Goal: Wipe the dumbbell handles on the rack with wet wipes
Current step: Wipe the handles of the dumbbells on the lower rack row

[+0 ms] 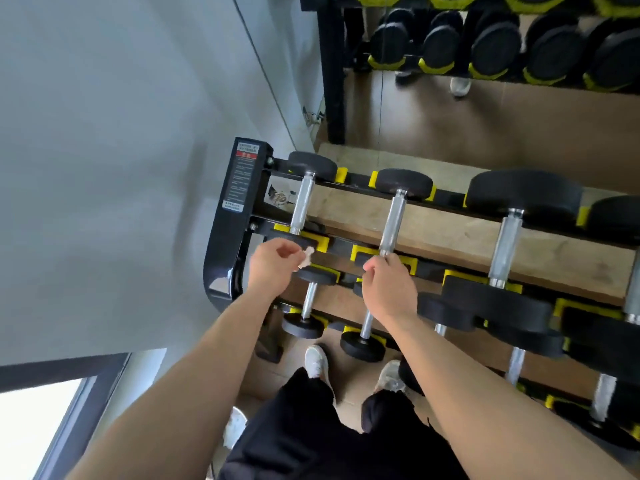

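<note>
We look down at a black steel dumbbell rack point(227, 216) with yellow plastic cradles point(367, 252), standing against a pale grey wall point(121, 150) on a brown floor point(485, 123). A mirror point(502, 64) behind the rack repeats the rows of black dumbbells. A white-and-red label point(247, 152) sits on the rack's end plate. A bright window with dark frame point(41, 427) fills the bottom-left corner.

Top tier holds black round-headed dumbbells with knurled silver handles: first handle point(302, 206) at the left end, second handle point(392, 223) beside it, third handle point(505, 245) further right. Smaller dumbbells point(304, 306) lie on the tier below.

Our left hand point(273, 263) hovers just below the first handle's near end, fingers curled together and pinching a small crumpled white wet wipe point(306, 256); the wipe is not touching the handle. Our right hand point(388, 285) sits at the near end of the second handle, fingers curled around the near end; whether they grip the bar or just rest on it, we cannot tell.

Black trousers point(311, 427) and white sneakers point(317, 362) show below, standing on the floor right by the rack.
</note>
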Available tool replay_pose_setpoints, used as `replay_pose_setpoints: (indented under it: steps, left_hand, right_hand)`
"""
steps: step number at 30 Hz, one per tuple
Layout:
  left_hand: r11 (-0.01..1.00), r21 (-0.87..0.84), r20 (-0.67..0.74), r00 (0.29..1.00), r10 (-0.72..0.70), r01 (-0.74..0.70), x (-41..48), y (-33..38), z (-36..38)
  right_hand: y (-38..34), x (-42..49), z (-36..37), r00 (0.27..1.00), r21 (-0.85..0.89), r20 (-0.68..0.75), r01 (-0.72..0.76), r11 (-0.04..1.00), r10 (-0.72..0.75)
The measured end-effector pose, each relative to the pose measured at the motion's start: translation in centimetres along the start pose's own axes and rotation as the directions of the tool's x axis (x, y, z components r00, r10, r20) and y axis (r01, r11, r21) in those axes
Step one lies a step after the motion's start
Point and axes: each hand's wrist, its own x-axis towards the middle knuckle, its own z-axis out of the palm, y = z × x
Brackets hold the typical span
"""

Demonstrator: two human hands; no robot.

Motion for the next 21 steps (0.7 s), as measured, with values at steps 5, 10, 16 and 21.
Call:
replay_pose_setpoints:
  steps: [5,10,16,21]
  left_hand:
    - [0.989,-0.142,-0.069,0.996,-0.060,0.050,0.4,-0.6,-2.1]
    - [0.989,-0.150,-0.065,0.998,-0.014,0.004,3.0,-0.7,-3.3]
    - [0.995,-0.063,-0.007,0.997,0.076,-0.077,7.2,-1.3,-4.9]
    - [0.994,-0.044,0.048,0.994,0.099,-0.097,12.1,-1.4,-4.7]
  right_hand:
    - [-3.0,0.4,0.1,0.993,0.003,0.105,0.062,0.998,-0.062]
    - [-5.2,2.2,1.2,0.990,-0.006,0.136,0.031,1.000,-0.030]
    - [-8.5,4.4,4.4,0.989,0.008,0.126,-0.084,0.996,0.082]
    - [-11.5,7.8,7.1,0.981,0.066,0.092,-0.177,0.982,0.170]
